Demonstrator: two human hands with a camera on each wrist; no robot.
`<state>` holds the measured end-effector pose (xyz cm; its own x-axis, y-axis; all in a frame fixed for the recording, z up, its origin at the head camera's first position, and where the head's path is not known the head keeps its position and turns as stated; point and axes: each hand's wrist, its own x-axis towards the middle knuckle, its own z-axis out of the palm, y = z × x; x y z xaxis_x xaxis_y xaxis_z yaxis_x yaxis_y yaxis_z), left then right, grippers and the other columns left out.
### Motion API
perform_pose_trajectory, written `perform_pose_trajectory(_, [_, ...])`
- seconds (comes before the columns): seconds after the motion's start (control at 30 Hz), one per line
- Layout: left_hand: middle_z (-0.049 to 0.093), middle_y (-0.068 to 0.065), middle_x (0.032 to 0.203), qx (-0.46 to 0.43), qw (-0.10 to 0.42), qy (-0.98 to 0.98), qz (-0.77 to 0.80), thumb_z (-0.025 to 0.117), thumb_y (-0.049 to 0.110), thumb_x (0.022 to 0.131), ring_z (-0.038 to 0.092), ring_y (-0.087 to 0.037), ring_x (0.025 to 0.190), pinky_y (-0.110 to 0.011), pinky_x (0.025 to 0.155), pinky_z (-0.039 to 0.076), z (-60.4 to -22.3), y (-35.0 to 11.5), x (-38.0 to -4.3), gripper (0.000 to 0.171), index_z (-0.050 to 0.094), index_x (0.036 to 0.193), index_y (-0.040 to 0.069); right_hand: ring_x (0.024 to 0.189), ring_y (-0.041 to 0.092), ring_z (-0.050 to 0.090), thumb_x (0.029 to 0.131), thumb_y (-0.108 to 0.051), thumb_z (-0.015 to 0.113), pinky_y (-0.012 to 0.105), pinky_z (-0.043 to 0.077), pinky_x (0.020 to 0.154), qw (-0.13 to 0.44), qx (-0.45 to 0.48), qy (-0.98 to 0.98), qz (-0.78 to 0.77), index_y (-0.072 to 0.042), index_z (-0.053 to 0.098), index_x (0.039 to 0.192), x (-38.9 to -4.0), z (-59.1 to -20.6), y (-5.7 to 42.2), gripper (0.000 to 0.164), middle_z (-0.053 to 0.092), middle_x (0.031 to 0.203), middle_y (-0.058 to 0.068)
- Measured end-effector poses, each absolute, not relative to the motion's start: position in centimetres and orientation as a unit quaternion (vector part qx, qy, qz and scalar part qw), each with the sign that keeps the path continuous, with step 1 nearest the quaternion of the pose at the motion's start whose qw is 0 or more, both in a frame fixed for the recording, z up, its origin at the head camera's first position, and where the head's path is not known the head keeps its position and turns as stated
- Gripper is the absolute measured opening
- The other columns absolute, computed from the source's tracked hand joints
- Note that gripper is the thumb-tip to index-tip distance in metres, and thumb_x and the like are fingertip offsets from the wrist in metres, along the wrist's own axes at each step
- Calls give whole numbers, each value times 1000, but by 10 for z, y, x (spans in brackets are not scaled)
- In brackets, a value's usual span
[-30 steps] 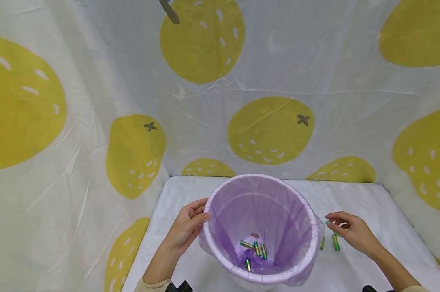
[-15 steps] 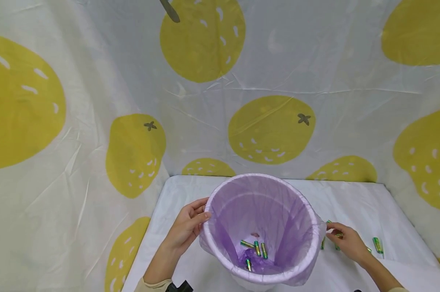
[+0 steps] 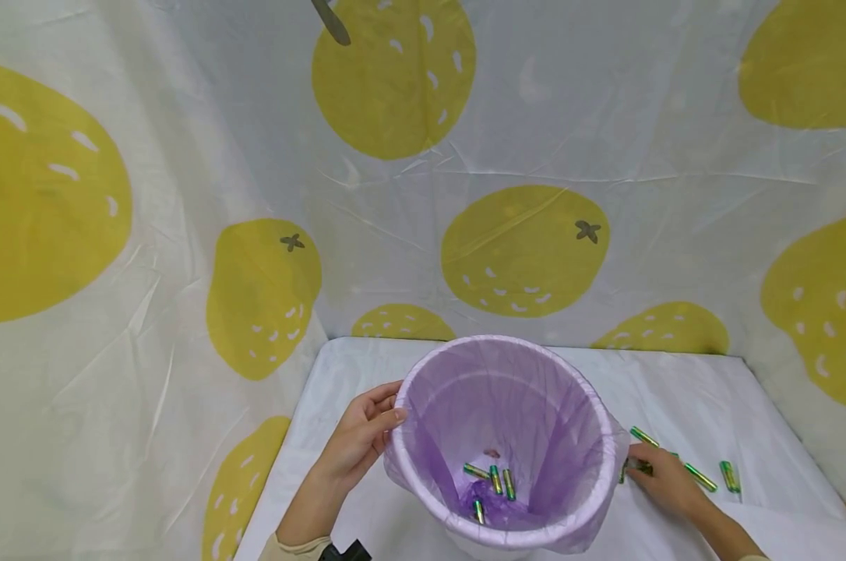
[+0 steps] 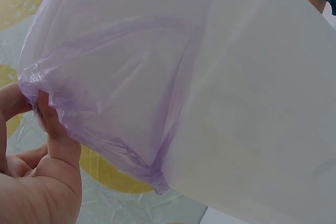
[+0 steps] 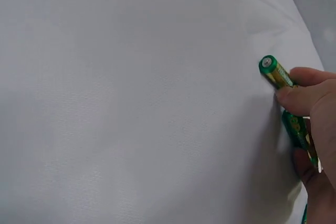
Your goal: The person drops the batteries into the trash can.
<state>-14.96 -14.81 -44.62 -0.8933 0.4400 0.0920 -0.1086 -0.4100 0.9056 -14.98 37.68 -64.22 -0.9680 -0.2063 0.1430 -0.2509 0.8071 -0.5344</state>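
A round white bin with a purple bin bag (image 3: 458,413) folded over its rim stands tilted towards me. Several green-and-gold batteries (image 3: 496,480) lie at its bottom. My left hand (image 3: 356,432) grips the bin's left rim, thumb on the rim; the left wrist view shows the hand (image 4: 52,166) at the bag's gathered edge. To the right of the bin, my right hand (image 3: 664,479) is low over the tabletop. In the right wrist view its thumb and a finger pinch a battery (image 5: 278,74). Another battery (image 5: 298,132) is below that one, partly covered by the hand.
More batteries lie on the white-covered table (image 3: 766,436) around my right hand: one behind it (image 3: 644,436), one beside it (image 3: 699,477) and one farther right (image 3: 729,476). Hanging cloth printed with yellow fruit (image 3: 524,249) surrounds the table's back and sides.
My right hand has moved down and nearer to me beside the bin, uncovering batteries behind it and to its right. The left hand and the bin have stayed put.
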Motion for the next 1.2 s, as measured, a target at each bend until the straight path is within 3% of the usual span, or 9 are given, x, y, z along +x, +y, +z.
perform_pose_trajectory(0.2, [64, -13, 115, 159, 163, 519, 824, 59, -8, 97, 67, -17, 94, -27, 79, 60, -446, -149, -150, 53, 40, 145, -18, 97, 14, 66, 81, -11, 87, 37, 57, 80, 77, 164, -942, 281, -12, 79, 107, -153, -647, 379, 27, 71, 106, -5])
perform_pose_trajectory(0.37, [64, -14, 116, 160, 165, 520, 823, 59, -7, 97, 68, -17, 95, -27, 79, 60, -446, -148, -149, 52, 40, 144, -18, 89, 2, 61, 82, -13, 86, 30, 54, 73, 73, 161, -938, 299, -19, 78, 100, -151, -648, 381, 20, 67, 97, -16])
perform_pose_trajectory(0.53, [64, -13, 115, 155, 167, 522, 822, 59, -7, 97, 68, -17, 95, -27, 79, 60, -447, -148, -149, 52, 40, 144, -17, 84, -1, 59, 81, -12, 87, 28, 52, 69, 85, 155, -937, 301, -22, 77, 94, -150, -649, 383, 19, 65, 92, -20])
perform_pose_trajectory(0.73, [64, -13, 116, 154, 167, 524, 821, 59, -7, 97, 68, -17, 95, -27, 79, 60, -448, -148, -150, 52, 40, 145, -17, 84, 0, 60, 80, -13, 88, 29, 53, 69, 106, 149, -937, 299, -23, 77, 94, -149, -643, 385, 21, 67, 92, -17])
perform_pose_trajectory(0.93, [64, -14, 116, 156, 165, 523, 821, 59, -7, 97, 68, -17, 95, -27, 79, 60, -449, -149, -150, 52, 40, 144, -17, 81, 1, 62, 79, -7, 88, 28, 55, 67, 113, 146, -934, 306, -15, 77, 97, -150, -633, 386, 22, 68, 93, -8])
perform_pose_trajectory(1.2, [64, -16, 117, 167, 166, 519, 822, 59, -7, 97, 68, -17, 95, -27, 80, 60, -451, -149, -152, 51, 40, 143, -19, 86, -2, 62, 79, 3, 85, 18, 53, 69, 123, 151, -919, 342, -9, 73, 99, -151, -619, 386, 27, 68, 93, -6])
